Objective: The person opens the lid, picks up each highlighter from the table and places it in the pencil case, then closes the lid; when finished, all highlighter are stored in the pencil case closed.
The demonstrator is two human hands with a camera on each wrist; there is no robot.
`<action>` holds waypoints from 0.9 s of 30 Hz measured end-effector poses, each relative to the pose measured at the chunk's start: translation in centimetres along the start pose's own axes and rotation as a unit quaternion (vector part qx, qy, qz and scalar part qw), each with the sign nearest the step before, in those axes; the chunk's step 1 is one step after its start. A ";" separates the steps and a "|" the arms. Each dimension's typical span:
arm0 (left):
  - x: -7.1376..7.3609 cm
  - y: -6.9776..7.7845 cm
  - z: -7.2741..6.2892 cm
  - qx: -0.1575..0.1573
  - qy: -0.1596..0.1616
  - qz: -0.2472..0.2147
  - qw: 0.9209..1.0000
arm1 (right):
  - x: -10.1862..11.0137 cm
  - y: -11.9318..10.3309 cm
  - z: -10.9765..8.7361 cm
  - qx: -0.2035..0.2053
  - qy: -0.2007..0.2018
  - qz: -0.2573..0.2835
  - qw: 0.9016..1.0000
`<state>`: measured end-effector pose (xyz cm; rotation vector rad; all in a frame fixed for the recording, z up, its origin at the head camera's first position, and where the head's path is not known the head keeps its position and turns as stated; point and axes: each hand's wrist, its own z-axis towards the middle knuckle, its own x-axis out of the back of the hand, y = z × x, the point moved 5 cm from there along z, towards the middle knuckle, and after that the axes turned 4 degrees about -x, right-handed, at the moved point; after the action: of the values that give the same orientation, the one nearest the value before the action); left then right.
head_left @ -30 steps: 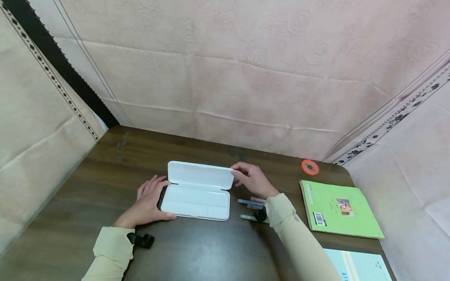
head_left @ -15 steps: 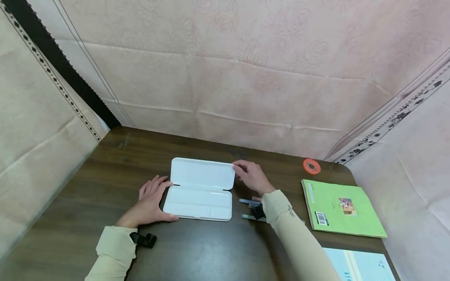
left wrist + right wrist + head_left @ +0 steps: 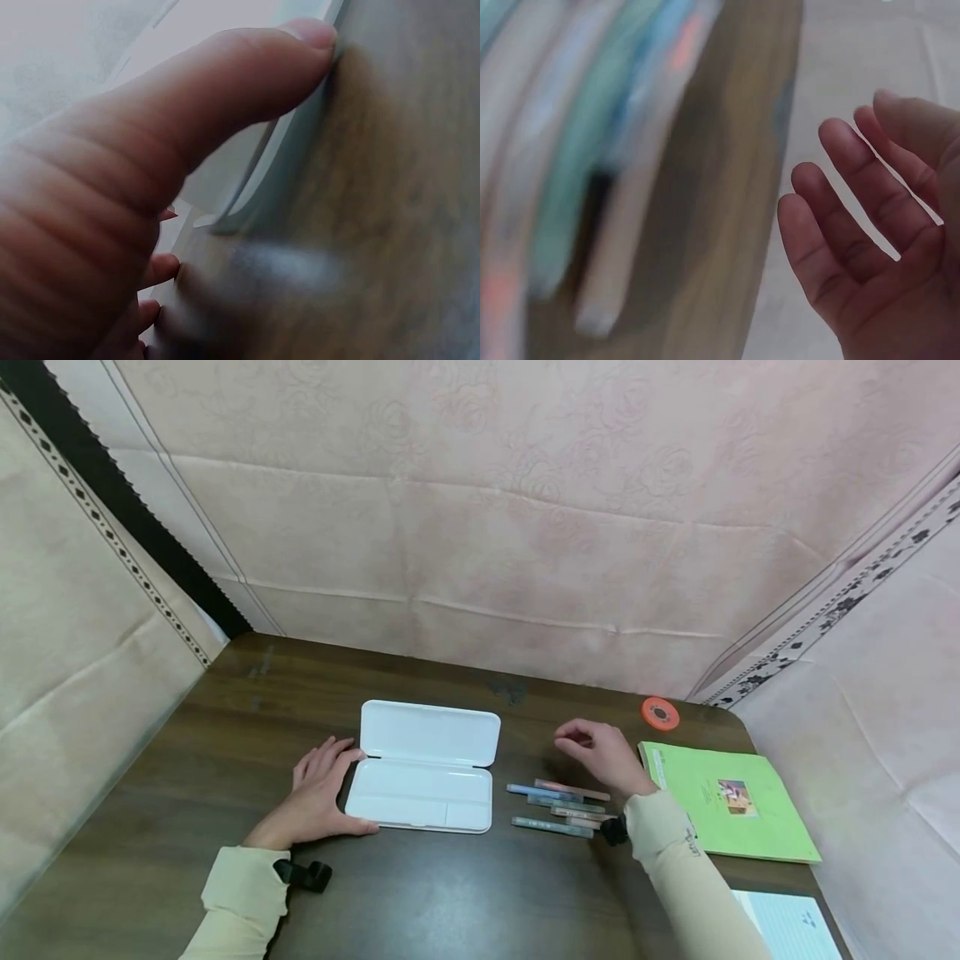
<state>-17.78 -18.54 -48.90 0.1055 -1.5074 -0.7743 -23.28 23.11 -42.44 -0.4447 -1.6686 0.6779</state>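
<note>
The white case (image 3: 417, 793) lies open on the bench (image 3: 435, 902), its lid (image 3: 430, 732) swung back on the far side. Your left hand (image 3: 318, 795) holds the case's left end, thumb along the near edge and forefinger at the far corner, the remaining fingers spread beside it. Your right hand (image 3: 603, 756) is raised, apart from the case, fingers loosely bent and gripping nothing. Several pens (image 3: 564, 805) lie between the case and your right sleeve (image 3: 667, 839). Further right you have a green book (image 3: 731, 818), an orange disc (image 3: 660, 714) beyond it, and a light-blue notebook (image 3: 795, 927), partly out of frame, nearer you.
</note>
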 end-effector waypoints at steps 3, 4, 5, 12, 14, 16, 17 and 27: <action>0.1 0.1 0.0 0.002 0.001 0.000 1.000 | 0.2 1.4 -0.9 0.007 -0.012 -0.039 0.999; 0.1 0.1 0.0 0.002 0.001 0.000 1.000 | 0.2 1.9 -1.2 0.010 -0.015 -0.053 0.998; 0.1 0.1 -0.1 0.002 0.001 0.000 1.000 | 0.2 2.2 -1.4 0.018 -0.020 -0.066 0.997; 0.0 0.1 -0.1 0.004 0.003 0.001 1.000 | -0.3 3.4 -2.4 0.079 -0.043 -0.111 0.990; -0.1 0.1 -0.1 0.004 0.005 0.001 1.000 | -0.4 3.5 -2.3 0.091 -0.044 -0.117 0.988; -0.1 0.2 -0.2 0.002 0.007 0.002 1.000 | -0.6 3.6 -2.3 0.095 -0.045 -0.120 0.987; -0.1 0.2 -0.2 0.002 0.008 0.001 1.000 | -0.7 3.6 -2.3 0.094 -0.044 -0.125 0.987; 0.1 0.3 -0.2 0.001 0.011 0.001 1.000 | -0.7 3.6 -2.2 0.101 -0.047 -0.123 0.986</action>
<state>-17.48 -18.48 -48.68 0.1151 -1.4870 -0.7677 -21.26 25.79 -45.05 -0.0605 -1.6875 0.6823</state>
